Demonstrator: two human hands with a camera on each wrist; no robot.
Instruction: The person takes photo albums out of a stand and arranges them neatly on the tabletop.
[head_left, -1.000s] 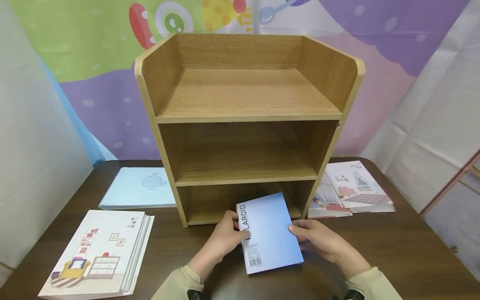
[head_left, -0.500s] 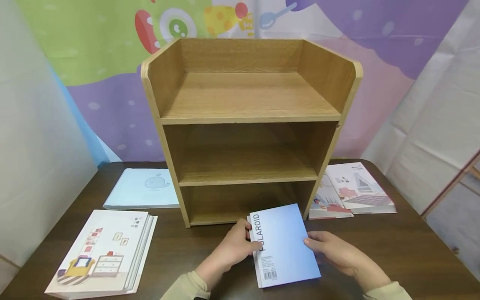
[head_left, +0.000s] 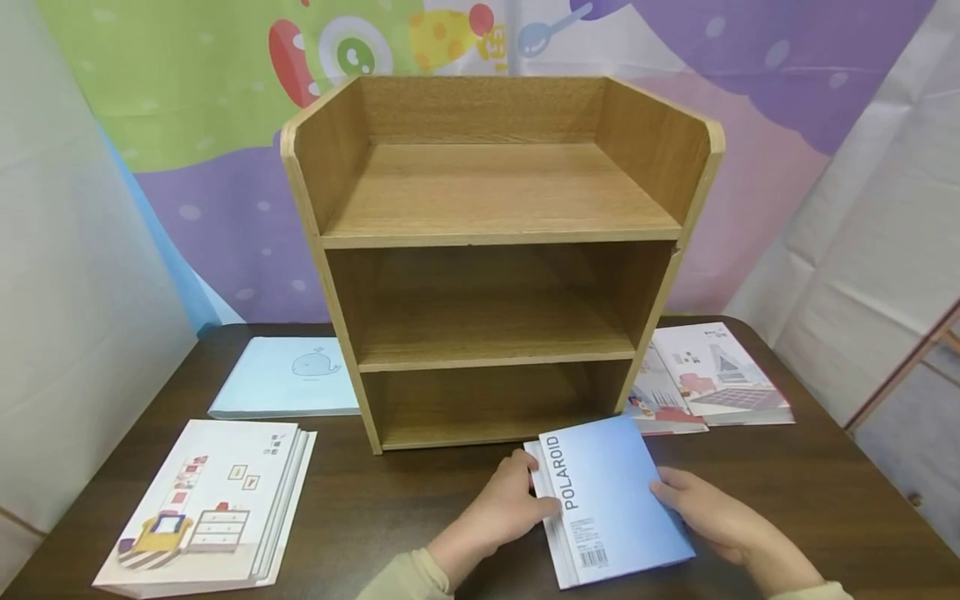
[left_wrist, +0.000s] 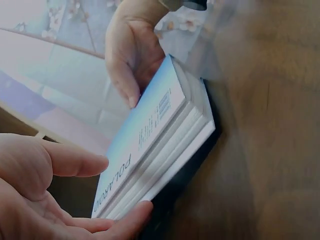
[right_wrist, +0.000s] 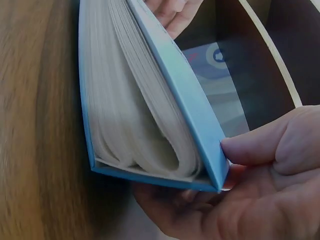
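Note:
A blue-and-white album [head_left: 622, 500] marked POLAROID is held tilted in front of the shelf, toward the right. My left hand [head_left: 504, 508] grips its spine side, thumb on the cover edge and fingers behind. On the opposite edge, my right hand [head_left: 720, 521] pinches it with the thumb on the front cover. The left wrist view shows the white layered spine of the album [left_wrist: 160, 150] between thumb and fingers of the left hand [left_wrist: 30, 180]. From the right wrist, the album's thick page edges [right_wrist: 150, 100] fan apart above the right hand [right_wrist: 260, 190].
A three-level wooden shelf [head_left: 495, 237] stands mid-table [head_left: 360, 533]. White picture-covered books [head_left: 202, 508] lie stacked at left, with a pale blue whale book [head_left: 285, 375] behind. More books [head_left: 720, 375] lie right of the shelf. A printed cloth [head_left: 217, 225] hangs behind.
Both hands have carried the album to the right and a little toward me, away from the shelf's bottom opening. More of its spine side shows now.

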